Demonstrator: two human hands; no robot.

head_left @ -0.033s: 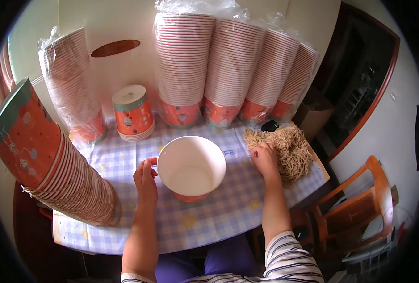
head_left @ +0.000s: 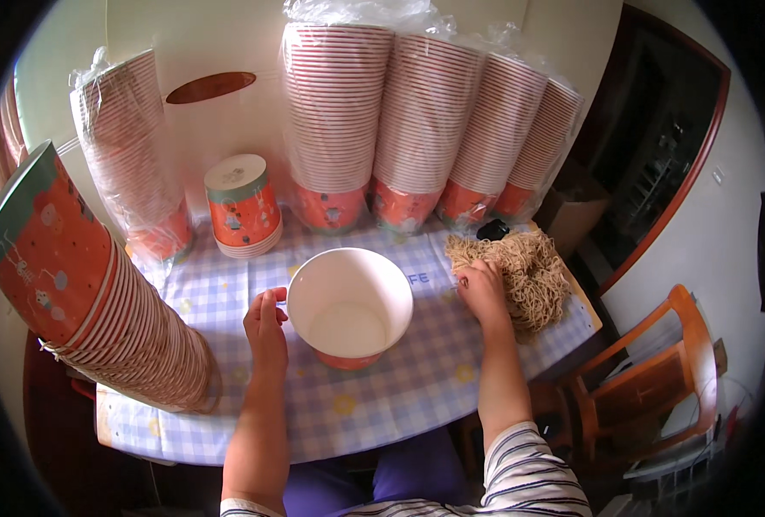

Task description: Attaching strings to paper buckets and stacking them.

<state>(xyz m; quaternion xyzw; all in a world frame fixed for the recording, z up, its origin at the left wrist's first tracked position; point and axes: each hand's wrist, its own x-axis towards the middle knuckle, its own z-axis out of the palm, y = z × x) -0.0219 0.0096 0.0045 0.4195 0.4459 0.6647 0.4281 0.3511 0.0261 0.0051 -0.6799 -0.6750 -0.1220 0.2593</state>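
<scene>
A white-lined paper bucket [head_left: 350,302] with a red outside stands upright, mouth up, in front of me. Just left of it is my left hand [head_left: 266,332], fingers loosely bent and apart, the tips at the bucket's rim; whether they touch it I cannot tell. My right hand [head_left: 483,291] lies on the left edge of a tangled heap of beige string [head_left: 533,280], with its fingers curled into the strands. The fingertips there are partly hidden.
A tall stack of red buckets [head_left: 98,284] leans at the left, with string around it. Plastic-wrapped bucket stacks [head_left: 335,112] line the back, and a short upside-down stack [head_left: 243,207] stands among them. A checked cloth [head_left: 400,388] covers the table. Right of it is a wooden chair [head_left: 649,379].
The fingers of my right hand have shifted slightly at the edge of the string heap. My left hand and the bucket stay where they were.
</scene>
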